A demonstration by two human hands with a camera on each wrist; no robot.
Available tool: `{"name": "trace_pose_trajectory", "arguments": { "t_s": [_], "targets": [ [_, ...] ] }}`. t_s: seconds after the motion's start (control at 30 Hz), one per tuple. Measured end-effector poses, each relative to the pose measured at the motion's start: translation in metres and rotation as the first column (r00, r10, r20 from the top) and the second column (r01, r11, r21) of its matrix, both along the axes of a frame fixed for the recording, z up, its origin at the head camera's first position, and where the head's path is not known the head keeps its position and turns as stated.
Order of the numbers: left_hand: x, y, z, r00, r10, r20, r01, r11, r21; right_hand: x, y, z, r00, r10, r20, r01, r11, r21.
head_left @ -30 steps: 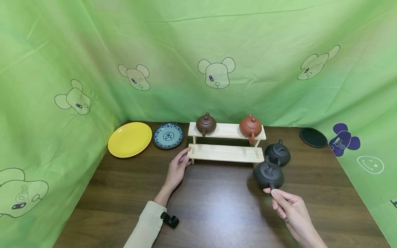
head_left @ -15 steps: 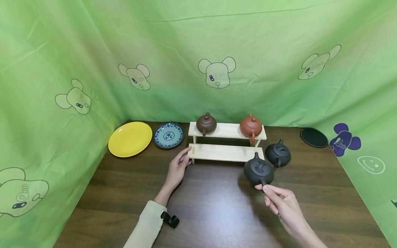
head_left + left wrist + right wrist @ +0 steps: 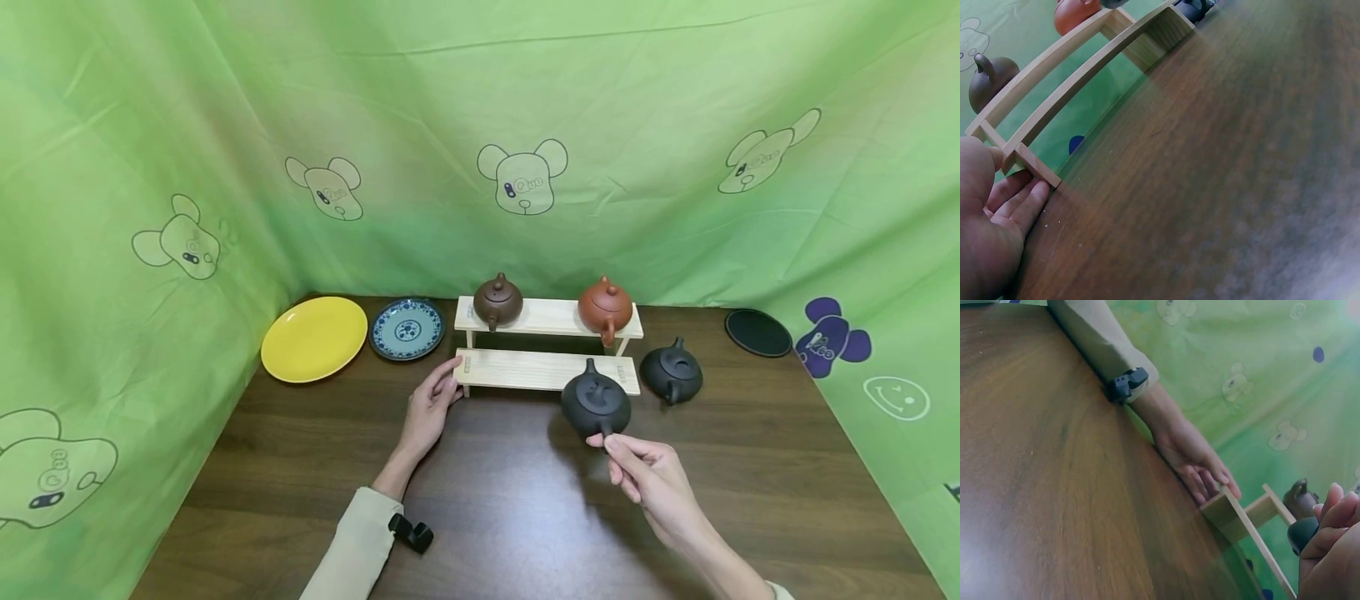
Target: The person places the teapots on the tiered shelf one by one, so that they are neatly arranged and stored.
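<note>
My right hand (image 3: 660,487) pinches the handle of a black teapot (image 3: 595,400), held up in front of the right part of the lower shelf (image 3: 525,369) of a two-step wooden stand. In the right wrist view, part of the dark teapot (image 3: 1302,532) shows beside the right hand (image 3: 1335,550). At the stand's left end, my left hand (image 3: 427,412) grips the lower step; the left wrist view has its fingers against the leg (image 3: 1038,165). The upper shelf (image 3: 550,313) bears a dark brown teapot (image 3: 498,302) and a reddish-brown teapot (image 3: 604,307).
A second black teapot (image 3: 671,372) sits on the table (image 3: 510,517) just right of the stand. To the left lie a yellow plate (image 3: 315,340) and a blue patterned plate (image 3: 407,330). A black oval piece (image 3: 758,332) lies at the back right, near the green cloth (image 3: 420,100).
My right hand has carried the black teapot leftward and slightly back, away from the other black teapot and in front of the lower shelf. The left hand has stayed at the stand.
</note>
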State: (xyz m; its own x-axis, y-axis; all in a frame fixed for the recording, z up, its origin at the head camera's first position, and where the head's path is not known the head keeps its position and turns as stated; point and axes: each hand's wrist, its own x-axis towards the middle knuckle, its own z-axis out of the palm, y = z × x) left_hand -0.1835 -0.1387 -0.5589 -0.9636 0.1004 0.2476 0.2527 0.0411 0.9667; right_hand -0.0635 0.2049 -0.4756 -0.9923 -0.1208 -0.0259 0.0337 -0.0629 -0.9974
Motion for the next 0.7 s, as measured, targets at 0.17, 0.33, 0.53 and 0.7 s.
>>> {"name": "trace_pose_trajectory", "arguments": {
  "t_s": [0.17,0.33,0.53,0.7],
  "targets": [
    [0.001,0.001,0.003,1.000,0.008,0.020,-0.008,1.000,-0.009,-0.005,-0.013,-0.003,0.999,0.017,-0.031,-0.017,1.000,-0.011],
    [-0.001,0.002,0.002,0.996,0.011,0.087,-0.010,1.000,-0.006,-0.009,-0.021,-0.006,0.999,0.022,-0.042,-0.022,1.000,-0.015],
    [-0.008,-0.003,-0.013,1.000,-0.020,0.017,0.019,1.000,0.019,-0.014,-0.029,-0.008,0.999,0.029,-0.039,-0.030,0.999,-0.026],
    [-0.005,-0.003,-0.012,0.999,-0.019,-0.045,0.020,1.000,0.022,-0.019,-0.037,-0.010,0.999,0.028,-0.046,-0.030,0.999,-0.023]
  ]
}}
